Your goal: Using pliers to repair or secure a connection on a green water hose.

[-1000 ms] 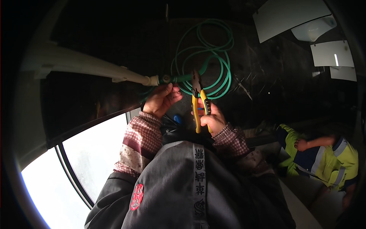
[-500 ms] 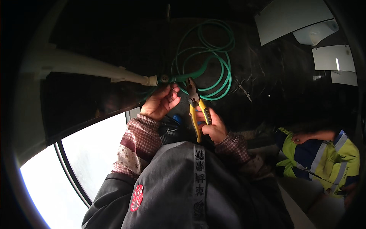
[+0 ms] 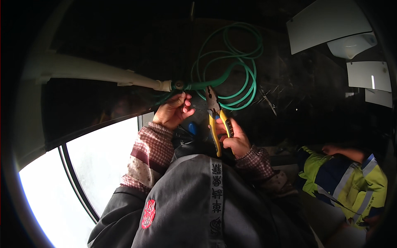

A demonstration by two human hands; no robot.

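Observation:
My right hand [image 3: 236, 138] is wrapped around the yellow-and-black handles of combination pliers [image 3: 212, 103]. Their metal jaws point up beside a thick green hose [image 3: 221, 78]. To the left, my left hand [image 3: 170, 113] has thumb and forefinger pinched together just below the hose's end. What those fingertips hold is too small to make out. The hose end meets a pale pipe [image 3: 124, 77] that comes in from the left, and a round dark metal fitting [image 3: 179, 84] sits at this joint.
Thinner green hose [image 3: 249, 89] lies in loose coils beyond the pliers, on a dark surface. At right, another person in a yellow-and-navy jacket [image 3: 337, 177] is close by. White panels [image 3: 328, 25] stand at upper right. A bright window [image 3: 99, 165] is at lower left.
The view has shifted slightly, so the coils and panels appear further right. The pliers' jaws sit slightly lower and further right; my left hand stays by the joint.

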